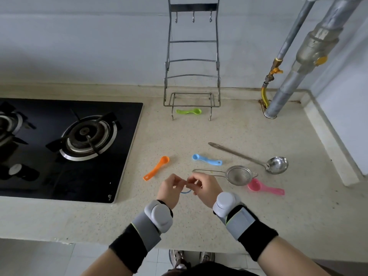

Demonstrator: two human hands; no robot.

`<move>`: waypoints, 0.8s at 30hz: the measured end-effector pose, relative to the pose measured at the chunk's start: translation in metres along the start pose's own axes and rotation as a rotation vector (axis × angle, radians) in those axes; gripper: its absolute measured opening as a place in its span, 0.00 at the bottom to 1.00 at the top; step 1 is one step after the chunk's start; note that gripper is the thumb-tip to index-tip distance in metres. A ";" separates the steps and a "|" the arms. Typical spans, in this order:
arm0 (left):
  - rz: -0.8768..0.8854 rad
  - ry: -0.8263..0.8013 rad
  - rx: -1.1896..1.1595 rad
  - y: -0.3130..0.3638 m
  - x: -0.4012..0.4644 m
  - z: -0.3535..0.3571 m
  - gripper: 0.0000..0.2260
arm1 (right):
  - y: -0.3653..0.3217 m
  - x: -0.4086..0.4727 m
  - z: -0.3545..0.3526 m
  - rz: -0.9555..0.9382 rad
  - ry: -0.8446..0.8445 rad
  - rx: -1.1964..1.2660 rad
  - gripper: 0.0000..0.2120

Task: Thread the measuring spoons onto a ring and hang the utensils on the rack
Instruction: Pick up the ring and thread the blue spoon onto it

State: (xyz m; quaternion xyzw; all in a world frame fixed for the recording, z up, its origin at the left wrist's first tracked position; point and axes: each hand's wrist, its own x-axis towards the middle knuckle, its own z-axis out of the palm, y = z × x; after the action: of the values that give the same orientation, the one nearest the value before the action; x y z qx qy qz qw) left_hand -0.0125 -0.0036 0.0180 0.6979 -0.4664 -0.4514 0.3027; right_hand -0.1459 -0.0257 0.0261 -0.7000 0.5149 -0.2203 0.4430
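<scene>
Pinching a thin blue ring [186,192] together, the left hand [170,191] and right hand [205,189] meet fingertip to fingertip just above the desk [199,222], fingers curled closed on it. Left of the hands lies the orange spoon [157,167]; beyond them the blue spoon [207,159]; right, the strainer [237,174], pink spoon [264,188] and ladle [276,165]. Far beyond stands the rack [192,60] with the green spoon [189,111].

Home kitchen: black gas hob [65,148] set in speckled countertop [199,136], gas pipes [288,76], utensil rack [192,62].

Left hand [169,188], right hand [203,186] — fingers pinched together
</scene>
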 end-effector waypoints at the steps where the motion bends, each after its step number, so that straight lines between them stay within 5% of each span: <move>1: -0.047 0.004 -0.061 0.001 0.000 0.001 0.12 | -0.002 0.001 0.001 -0.019 0.001 0.000 0.04; 4: -0.111 -0.020 -0.208 0.004 -0.005 0.003 0.10 | -0.007 0.006 0.002 -0.062 -0.011 -0.019 0.05; 7: -0.020 0.034 -0.113 0.004 -0.006 0.000 0.10 | -0.007 0.015 -0.004 -0.042 -0.071 -0.060 0.08; 12: 0.037 0.031 -0.049 0.007 -0.008 -0.010 0.12 | 0.014 0.050 -0.021 0.135 0.164 -0.222 0.10; 16: 0.056 0.005 -0.044 0.005 -0.013 -0.016 0.12 | 0.032 0.076 -0.024 0.337 0.014 -0.577 0.17; 24: 0.068 0.024 -0.118 0.010 -0.020 -0.023 0.11 | 0.043 0.094 -0.030 0.327 -0.109 -0.774 0.12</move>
State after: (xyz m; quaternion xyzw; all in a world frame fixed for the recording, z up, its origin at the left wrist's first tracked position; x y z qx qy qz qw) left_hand 0.0013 0.0116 0.0424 0.6679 -0.4589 -0.4592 0.3640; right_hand -0.1562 -0.1273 -0.0086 -0.7345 0.6397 0.0998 0.2033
